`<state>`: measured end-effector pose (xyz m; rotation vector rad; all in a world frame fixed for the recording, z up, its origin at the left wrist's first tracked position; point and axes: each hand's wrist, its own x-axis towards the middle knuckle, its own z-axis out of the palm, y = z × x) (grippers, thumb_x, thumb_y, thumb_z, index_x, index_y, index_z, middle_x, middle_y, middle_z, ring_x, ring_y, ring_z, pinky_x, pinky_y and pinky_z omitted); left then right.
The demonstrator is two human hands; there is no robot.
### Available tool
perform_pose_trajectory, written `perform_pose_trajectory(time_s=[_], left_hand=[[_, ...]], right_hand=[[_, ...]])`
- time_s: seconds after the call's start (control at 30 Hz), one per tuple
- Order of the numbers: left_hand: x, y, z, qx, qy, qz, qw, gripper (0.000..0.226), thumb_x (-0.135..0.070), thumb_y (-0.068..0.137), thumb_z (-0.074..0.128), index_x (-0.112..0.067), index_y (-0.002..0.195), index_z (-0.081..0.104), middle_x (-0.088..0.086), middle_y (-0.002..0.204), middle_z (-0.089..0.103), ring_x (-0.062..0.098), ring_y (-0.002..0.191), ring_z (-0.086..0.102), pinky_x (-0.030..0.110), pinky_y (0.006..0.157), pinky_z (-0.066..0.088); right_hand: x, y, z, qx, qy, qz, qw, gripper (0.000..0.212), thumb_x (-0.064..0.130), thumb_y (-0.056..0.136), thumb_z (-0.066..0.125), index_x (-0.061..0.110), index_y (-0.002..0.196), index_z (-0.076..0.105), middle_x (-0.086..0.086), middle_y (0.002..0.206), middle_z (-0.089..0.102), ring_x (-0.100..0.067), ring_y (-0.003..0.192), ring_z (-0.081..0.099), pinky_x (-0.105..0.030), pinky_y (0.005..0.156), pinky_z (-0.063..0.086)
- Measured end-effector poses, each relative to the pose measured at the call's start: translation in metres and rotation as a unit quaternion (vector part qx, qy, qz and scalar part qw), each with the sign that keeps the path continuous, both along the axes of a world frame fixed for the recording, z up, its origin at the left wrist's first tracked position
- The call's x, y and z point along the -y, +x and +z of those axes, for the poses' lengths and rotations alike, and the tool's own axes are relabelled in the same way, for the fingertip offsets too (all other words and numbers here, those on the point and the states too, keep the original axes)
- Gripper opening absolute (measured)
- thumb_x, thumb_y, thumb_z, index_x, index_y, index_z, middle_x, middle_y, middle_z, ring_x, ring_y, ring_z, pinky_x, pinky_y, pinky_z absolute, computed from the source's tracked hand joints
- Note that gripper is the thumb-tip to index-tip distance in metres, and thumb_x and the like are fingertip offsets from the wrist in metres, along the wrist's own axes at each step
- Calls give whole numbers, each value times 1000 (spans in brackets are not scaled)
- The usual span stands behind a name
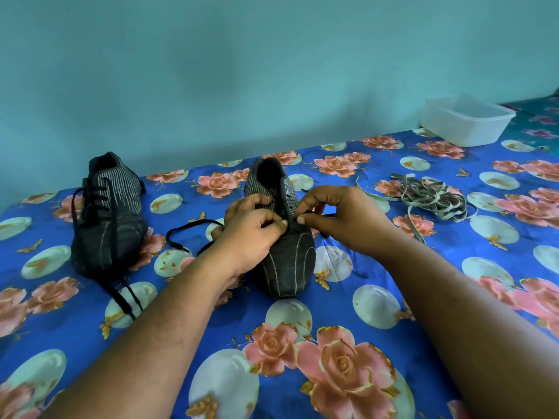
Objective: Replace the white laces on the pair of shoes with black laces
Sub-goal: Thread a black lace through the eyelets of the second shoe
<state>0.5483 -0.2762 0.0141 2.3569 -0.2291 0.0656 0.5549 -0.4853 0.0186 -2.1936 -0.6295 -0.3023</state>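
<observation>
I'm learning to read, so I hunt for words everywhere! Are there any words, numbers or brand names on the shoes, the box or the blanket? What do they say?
There are none to read.
Shoe in the hands: only pale stripes, no brand shows.
Other shoe: stripes and black laces, no words.
Plastic box: plain, no label.
Flowered cloth: roses and butterflies, no letters.

Colours and Patterns Observed

Bedsheet (378, 261): bright blue, printed with pink roses, pale round bubbles and small golden butterflies. Left shoe (112, 219): dark grey with thin pale stripes, threaded with black laces (93, 198). Right shoe (287, 258): same dark grey, pale curved lines over the toe (black lace (193, 228) trailing beside it). Removed laces (432, 198): greyish white. Container (465, 120): translucent white. Wall (242, 71): plain teal.
</observation>
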Motion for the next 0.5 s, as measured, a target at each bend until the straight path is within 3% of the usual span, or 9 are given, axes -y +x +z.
perform_pose_trajectory(time_s=[0.13, 0.23, 0.3, 0.4, 0.5], left_hand=[[1, -1, -1, -8, 3, -4, 1000, 22, -37, 99, 60, -40, 78, 66, -14, 147, 41, 15, 144, 21, 45, 121, 15], [2, -3, 1, -3, 43, -3, 999, 29, -42, 102, 54, -26, 96, 76, -14, 150, 40, 15, 144, 20, 32, 111, 12], [3, -4, 2, -2, 59, 3, 998, 30, -43, 103, 53, -24, 96, 76, -14, 150, 40, 14, 143, 21, 30, 101, 10], [2, -2, 1, -2, 49, -4, 999, 24, -42, 100, 57, -38, 79, 65, -15, 149, 41, 16, 144, 22, 39, 114, 15], [1, 1, 0, 0, 38, -8, 999, 27, -39, 98, 61, -45, 72, 59, -15, 148, 41, 16, 144, 22, 50, 118, 18]], right_hand=[[-3, -3, 4, -90, 9, -82, 993, 40, 55, 93, 64, 18, 78, 66, 8, 55, 63, -3, 48, 51, -24, 53, 41], [-8, -2, 2, -94, -58, -137, 984, 57, 69, 91, 52, 17, 72, 66, 6, 57, 65, -6, 52, 53, -31, 56, 41], [-12, -2, 0, -80, -96, -151, 981, 54, 69, 91, 54, 19, 73, 65, 6, 61, 65, -11, 62, 58, -32, 60, 39], [-14, -1, -1, -80, -79, -124, 986, 38, 56, 92, 64, 22, 76, 67, 3, 72, 67, -15, 73, 61, -33, 65, 46], [-14, -2, 2, -133, -21, -95, 986, 28, 43, 93, 70, 18, 79, 70, 2, 73, 68, -4, 60, 56, -15, 55, 42]])
